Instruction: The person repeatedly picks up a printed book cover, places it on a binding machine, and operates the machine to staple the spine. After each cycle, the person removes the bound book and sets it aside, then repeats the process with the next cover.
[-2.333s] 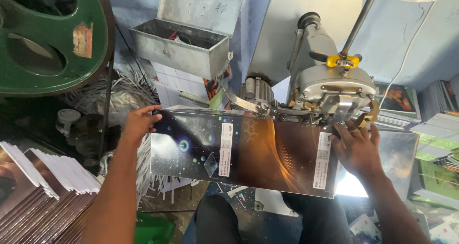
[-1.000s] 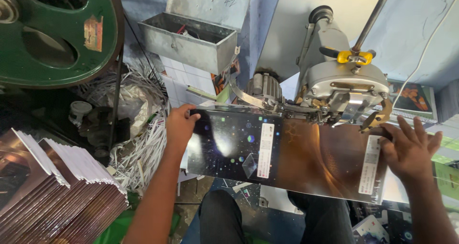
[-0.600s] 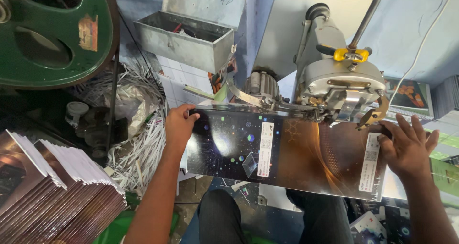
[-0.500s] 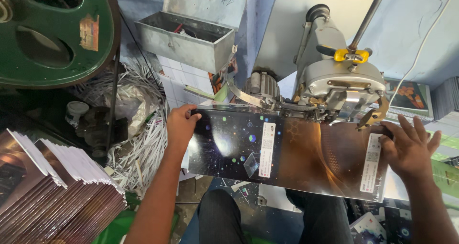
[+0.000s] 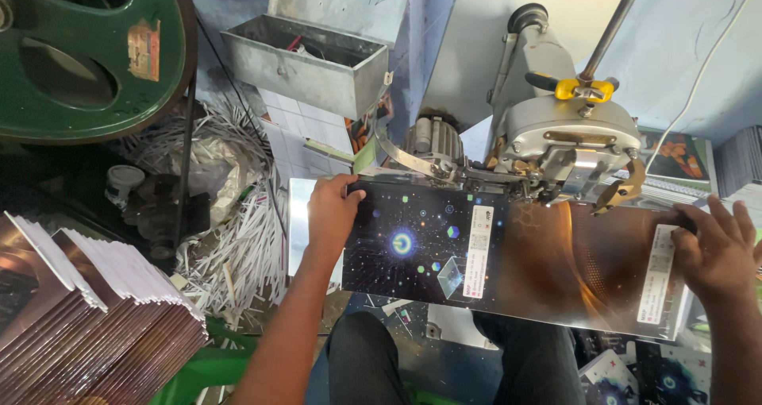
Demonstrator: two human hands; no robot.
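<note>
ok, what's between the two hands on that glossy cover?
Head view: between left hand and right hand lies the cover, two white label strips, stitcher head above.

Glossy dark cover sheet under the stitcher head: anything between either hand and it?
Nothing visible. The left hand grips the left end of the glossy dark star-printed cover sheet, and the right hand lies flat on its right end. The grey metal stitcher head overhangs the sheet's top edge between them.

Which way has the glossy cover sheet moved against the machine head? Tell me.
Yes, rightward. On the cover sheet, the right white label sat under the machine head earlier; now it lies past it, beside the right hand.
</note>
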